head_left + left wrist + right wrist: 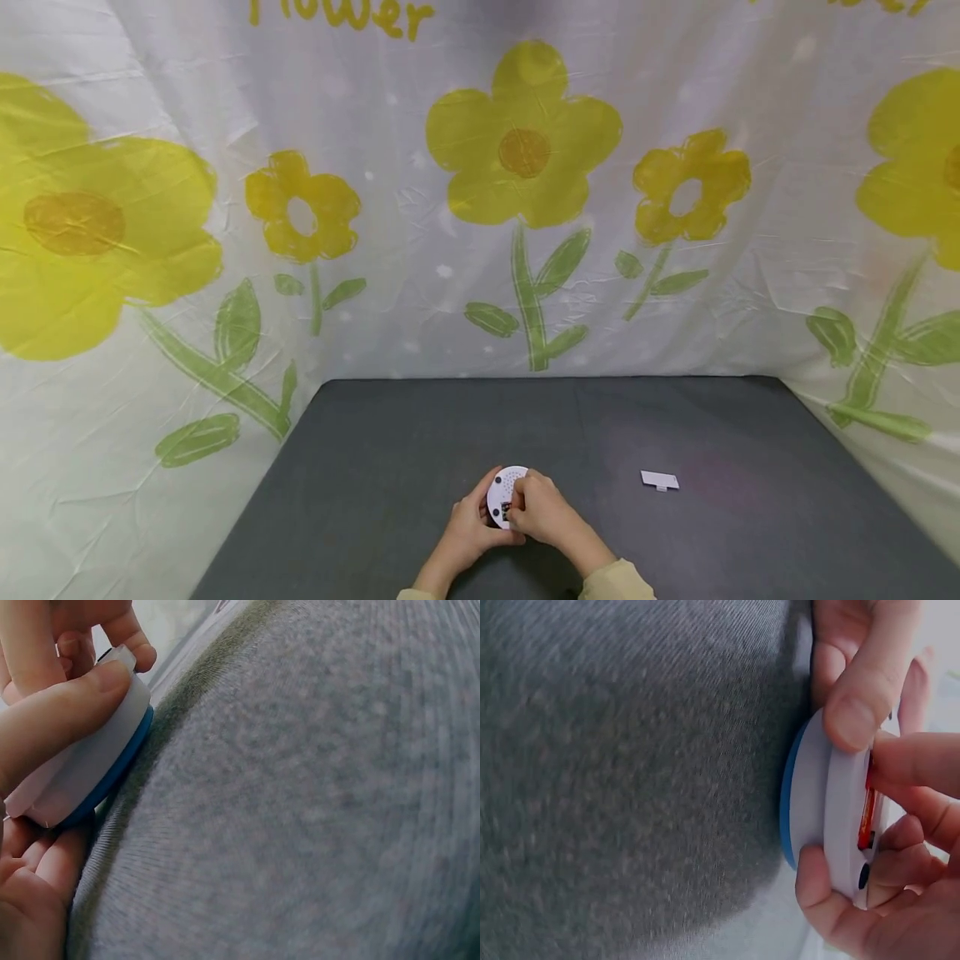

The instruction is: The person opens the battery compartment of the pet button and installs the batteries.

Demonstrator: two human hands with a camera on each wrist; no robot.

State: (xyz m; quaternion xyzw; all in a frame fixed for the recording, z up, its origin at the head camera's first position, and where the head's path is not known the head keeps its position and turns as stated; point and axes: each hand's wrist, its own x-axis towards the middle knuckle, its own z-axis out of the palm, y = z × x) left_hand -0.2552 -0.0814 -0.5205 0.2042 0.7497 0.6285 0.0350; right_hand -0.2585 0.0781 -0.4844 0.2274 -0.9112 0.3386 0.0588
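A round white device [498,487] with a blue edge and a speckled pattern of small holes is held above the table. My left hand [471,527] grips it by the rim, the thumb pressed on the white side in the left wrist view. In the right wrist view a red battery [868,817] lies in an open slot on the device's face. My right hand [547,512] has its fingertips at the battery's end, pinching there, while another finger rests against the device's side. The fingers partly hide the slot.
A small white battery cover [660,480] with a tab lies on the dark grey table [420,433], to the right of the hands. A white curtain [405,275] with yellow flowers hangs behind the table and along its sides.
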